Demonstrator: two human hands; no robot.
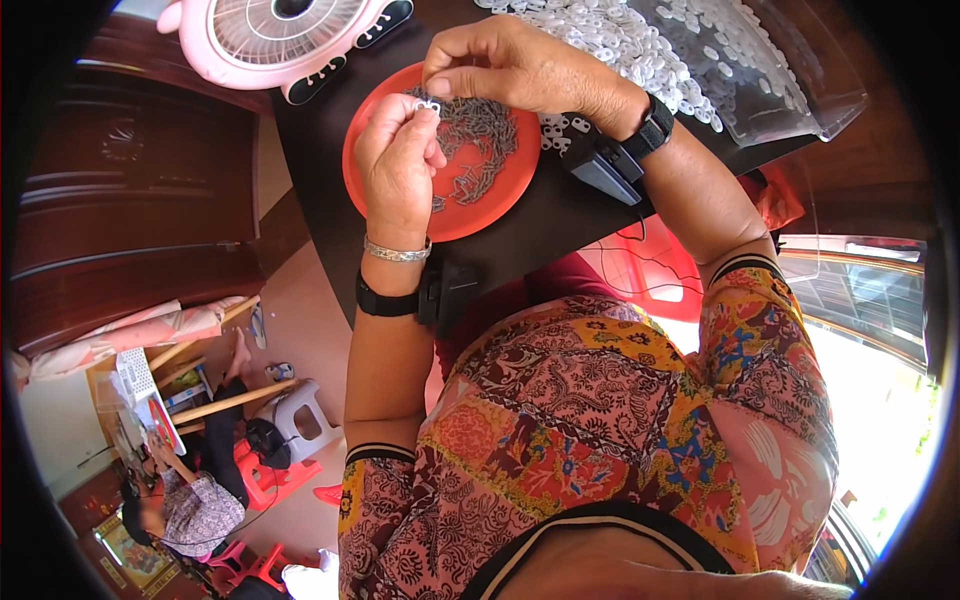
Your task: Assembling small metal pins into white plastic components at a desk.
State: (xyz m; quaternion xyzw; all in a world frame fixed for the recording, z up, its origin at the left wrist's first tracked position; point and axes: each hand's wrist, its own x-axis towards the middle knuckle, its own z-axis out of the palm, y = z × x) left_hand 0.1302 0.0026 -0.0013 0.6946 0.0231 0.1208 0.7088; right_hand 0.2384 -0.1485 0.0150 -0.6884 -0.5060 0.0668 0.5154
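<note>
Small white plastic clip [430,104]: pinched between left hand [398,165] fingers [425,118] and right hand [520,65] fingers pressed together, above red plate [400,205] of dark metal pieces [480,135]. Clear bag [790,80] of white clips, 1 o'clock on bench [540,220].

A plate [385,135] of small metal parts [480,135] sits on the surface [540,225], a fan [285,35] behind-left, a tray [800,100] of rings [620,40] behind-right.

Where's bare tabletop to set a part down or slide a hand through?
Free: the dark table strip between the orange plate and the near edge, and a patch between the plate and the pink fan. Crowded: right of the plate, white plastic pieces and the clear tray; both hands work over the plate.
</note>
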